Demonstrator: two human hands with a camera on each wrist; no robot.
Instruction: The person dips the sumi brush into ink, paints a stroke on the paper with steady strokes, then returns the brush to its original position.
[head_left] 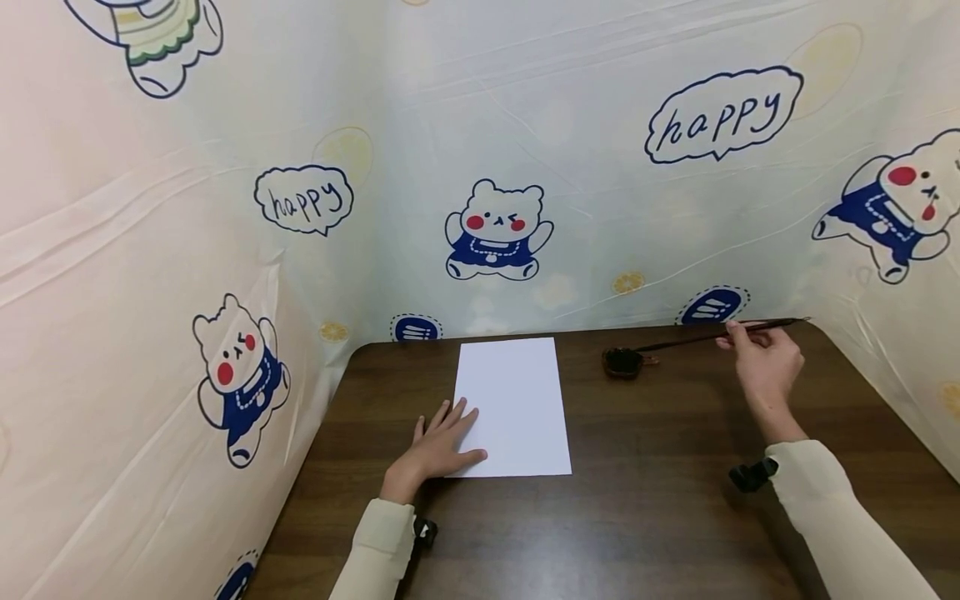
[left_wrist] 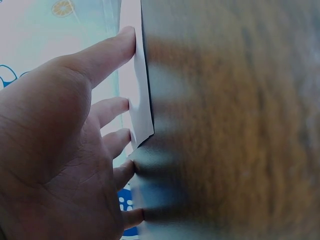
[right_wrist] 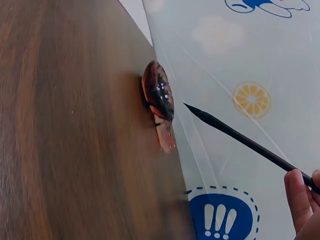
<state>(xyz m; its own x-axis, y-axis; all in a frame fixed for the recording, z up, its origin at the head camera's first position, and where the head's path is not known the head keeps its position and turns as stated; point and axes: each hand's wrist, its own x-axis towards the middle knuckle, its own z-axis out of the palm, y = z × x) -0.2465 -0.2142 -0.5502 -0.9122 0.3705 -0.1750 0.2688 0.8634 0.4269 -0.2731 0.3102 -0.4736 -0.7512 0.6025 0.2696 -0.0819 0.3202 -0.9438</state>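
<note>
A blank white sheet of paper (head_left: 517, 400) lies on the table. My left hand (head_left: 438, 446) rests on its left side, fingers spread, thumb near the lower edge. The left wrist view shows the thumb and fingertips touching along the sheet and table. My right hand (head_left: 768, 367) pinches a dark, slender writing brush (head_left: 682, 340) by its handle, at the table's far right. The brush's pointed tip (right_wrist: 197, 111) is a little above a small glossy brown ink dish (right_wrist: 159, 92), apart from it in the right wrist view. That dish has a short handle-like end and dark contents.
The brown wooden table (head_left: 600, 533) ends at a pale cloth backdrop (head_left: 585, 167) printed with bears and "happy" bubbles. This cloth also stands along the left and right sides. Black wrist cameras (head_left: 752, 475) sit at both cuffs.
</note>
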